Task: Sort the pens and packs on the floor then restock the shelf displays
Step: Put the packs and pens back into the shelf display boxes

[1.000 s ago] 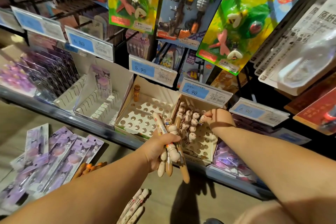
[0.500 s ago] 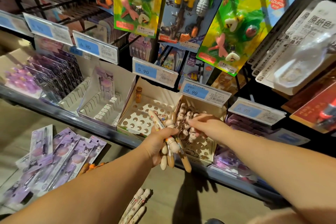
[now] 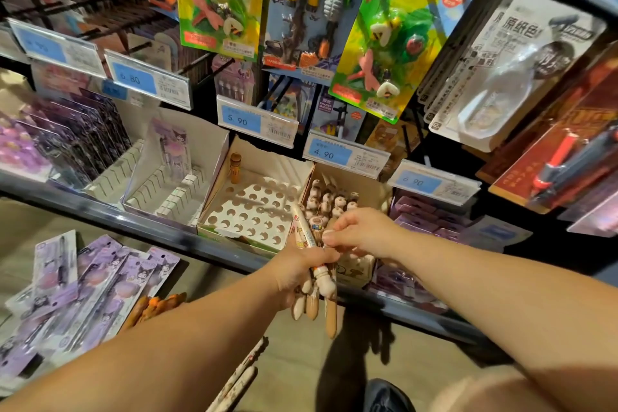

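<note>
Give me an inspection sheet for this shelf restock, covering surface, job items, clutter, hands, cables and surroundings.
Surface: dark shelf ledge above a tan floor.
Job's things: bundle of pens in hand; holed box holds one brown pen; neighbouring box part filled; purple packs, orange pens and patterned pens lie on the floor.
Clutter: nothing seen.
Grippers: left hand grips the bundle; right hand has fingertips at its top end, pinch unclear.
Cables: nothing seen.
Surroundings: eraser packs hang above; price tags read 5.90 and 4.90.
</note>
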The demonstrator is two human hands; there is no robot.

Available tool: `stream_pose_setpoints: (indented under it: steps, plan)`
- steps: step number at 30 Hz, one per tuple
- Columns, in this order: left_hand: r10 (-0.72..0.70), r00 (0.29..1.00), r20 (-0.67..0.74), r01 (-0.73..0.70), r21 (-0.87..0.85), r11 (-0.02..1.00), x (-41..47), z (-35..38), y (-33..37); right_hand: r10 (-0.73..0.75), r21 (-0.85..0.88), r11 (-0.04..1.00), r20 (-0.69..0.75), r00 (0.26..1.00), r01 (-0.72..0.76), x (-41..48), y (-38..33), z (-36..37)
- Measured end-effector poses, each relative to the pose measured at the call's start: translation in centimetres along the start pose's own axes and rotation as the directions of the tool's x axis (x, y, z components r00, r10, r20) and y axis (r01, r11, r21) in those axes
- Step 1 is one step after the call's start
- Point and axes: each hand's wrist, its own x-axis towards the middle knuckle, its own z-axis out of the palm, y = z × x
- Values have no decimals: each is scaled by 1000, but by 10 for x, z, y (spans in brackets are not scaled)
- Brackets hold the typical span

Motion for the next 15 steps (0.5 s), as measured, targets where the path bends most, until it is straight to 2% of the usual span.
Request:
stream_pose_setpoints:
  steps: [4,7,11,15]
  plan:
    - [-43,999,-33,44,5,999,2,1,-3,49,131,991,-52,997,-42,-3,10,-18]
    - [-85,994,-66,84,-23,996,4,-1,-5,138,188,977,-170,976,-106,-3,18,-32]
    - [-130,986,-105,125,-51,991,7,-8,-7,172,67,985,-292,941,-159,9,30,-44]
    - [-132,982,-137,123,-76,990,11,-12,-7,102,65,994,-407,908,-83,22,35,-46]
